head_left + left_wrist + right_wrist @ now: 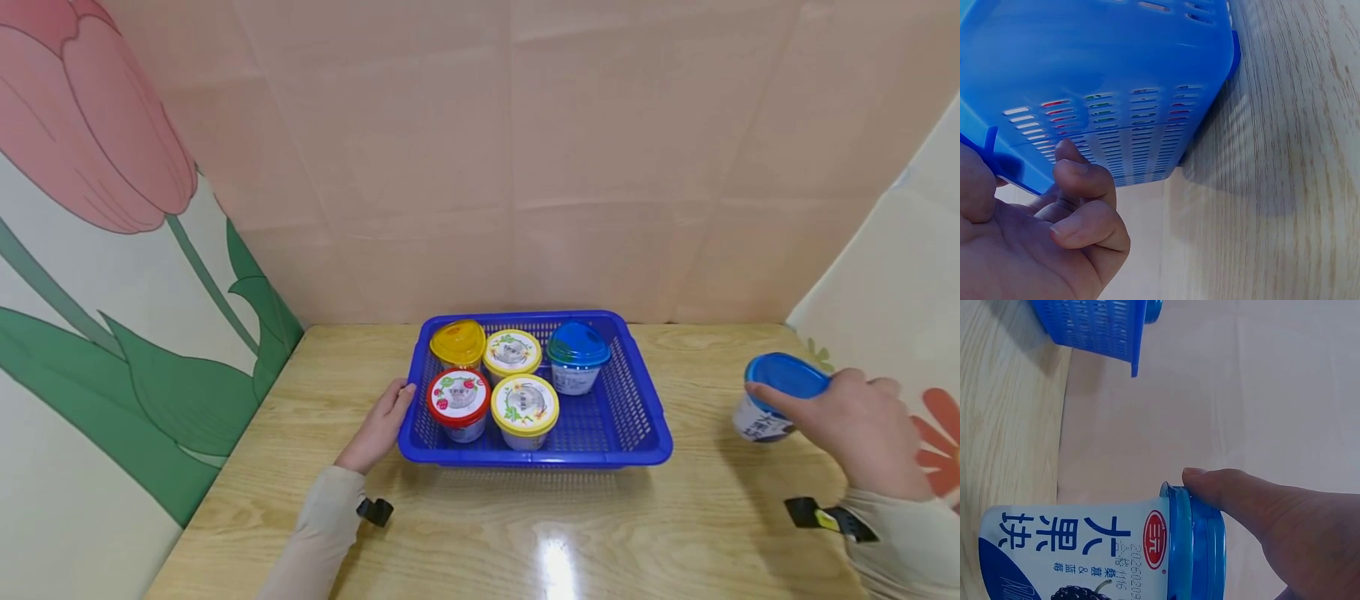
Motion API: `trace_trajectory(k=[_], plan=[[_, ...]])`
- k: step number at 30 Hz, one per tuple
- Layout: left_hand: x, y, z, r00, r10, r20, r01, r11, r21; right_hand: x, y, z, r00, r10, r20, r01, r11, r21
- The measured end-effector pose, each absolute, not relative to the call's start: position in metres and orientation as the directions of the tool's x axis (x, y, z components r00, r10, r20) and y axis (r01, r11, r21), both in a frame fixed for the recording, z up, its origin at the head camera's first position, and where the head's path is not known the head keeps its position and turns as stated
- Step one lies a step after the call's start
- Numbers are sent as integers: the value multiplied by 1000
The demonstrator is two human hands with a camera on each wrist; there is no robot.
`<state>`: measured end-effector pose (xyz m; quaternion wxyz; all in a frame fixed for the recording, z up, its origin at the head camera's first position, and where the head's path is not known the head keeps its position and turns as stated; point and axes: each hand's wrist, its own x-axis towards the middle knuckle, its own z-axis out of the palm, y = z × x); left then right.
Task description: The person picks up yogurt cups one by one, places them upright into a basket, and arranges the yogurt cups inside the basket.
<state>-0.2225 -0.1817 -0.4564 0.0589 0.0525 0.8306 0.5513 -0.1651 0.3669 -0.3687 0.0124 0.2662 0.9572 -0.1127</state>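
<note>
My left hand [381,421] grips the left rim of a blue plastic basket [630,457], thumb at the rim and fingers curled against its outer side. In the right wrist view, a white yogurt cup [1079,550] with a blue lid and a blackberry picture lies sideways in the picture. My right hand [873,425] holds it by the lid, right of the basket; whether its base touches the table I cannot tell. Inside the basket stand a red-lidded cup [459,400], two cups with white-and-yellow lids, a yellow-lidded cup [458,342] and a blue-lidded cup [577,354].
The basket stands on a wood-grain table [480,533], near the pinkish back wall [480,167]. A tulip-printed panel [112,333] rises on the left, and a flower-printed panel [900,275] on the right. Bare basket floor shows at the right front inside.
</note>
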Motion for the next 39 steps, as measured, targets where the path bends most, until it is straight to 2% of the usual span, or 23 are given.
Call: trace_trajectory(k=[7,14,39], plan=[[-220,-181,-448,-983,169,-71,0,387,922,-163,362,-364,-871,487,-62,487,841,-235],[-223,-183,-458,-988,153,-32,31,388,921,-162,358,-361,-880,472,-50,469,846,-256],[-222,-181,-456,-989,141,-51,10,401,916,-160,343,-349,-921,385,52,351,882,-313]])
